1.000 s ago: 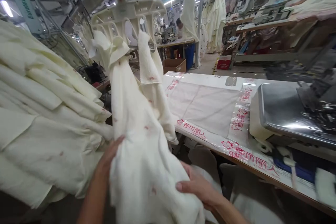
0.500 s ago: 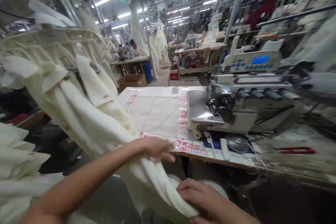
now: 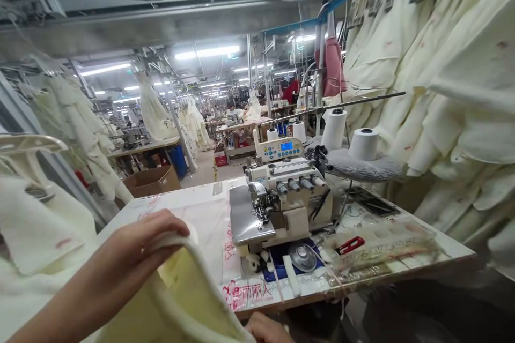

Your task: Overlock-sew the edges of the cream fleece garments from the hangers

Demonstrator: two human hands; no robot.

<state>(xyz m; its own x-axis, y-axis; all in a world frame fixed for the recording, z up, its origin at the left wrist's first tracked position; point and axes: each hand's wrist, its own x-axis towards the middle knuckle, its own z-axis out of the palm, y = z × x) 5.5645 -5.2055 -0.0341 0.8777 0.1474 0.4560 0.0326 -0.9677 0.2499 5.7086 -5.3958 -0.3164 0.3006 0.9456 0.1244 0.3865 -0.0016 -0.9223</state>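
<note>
My left hand (image 3: pixel 139 249) pinches the upper edge of a cream fabric garment piece (image 3: pixel 193 295), lifted at the table's left front. Its edge runs down to the right, and the yellowish inner side shows. At the bottom of the view my right hand (image 3: pixel 269 329) is closed at the lower end of that edge; its fingertips are partly out of frame. Beyond the fabric, an overlock sewing machine (image 3: pixel 287 198) with a metal plate stands on the white table (image 3: pixel 201 209).
Red thread snips (image 3: pixel 350 245) and a clear round dish (image 3: pixel 301 257) lie in front of the machine. Thread cones (image 3: pixel 364 144) stand behind it. Cream garments (image 3: pixel 462 80) hang at the right, and another hanger (image 3: pixel 36 142) is close at left. A cardboard box (image 3: pixel 153 181) sits beyond the table.
The view has swung right and the hanging garments at left have shifted outward. My left hand, earlier over the draped fabric, now pinches a raised edge; my right hand has moved lower in the view.
</note>
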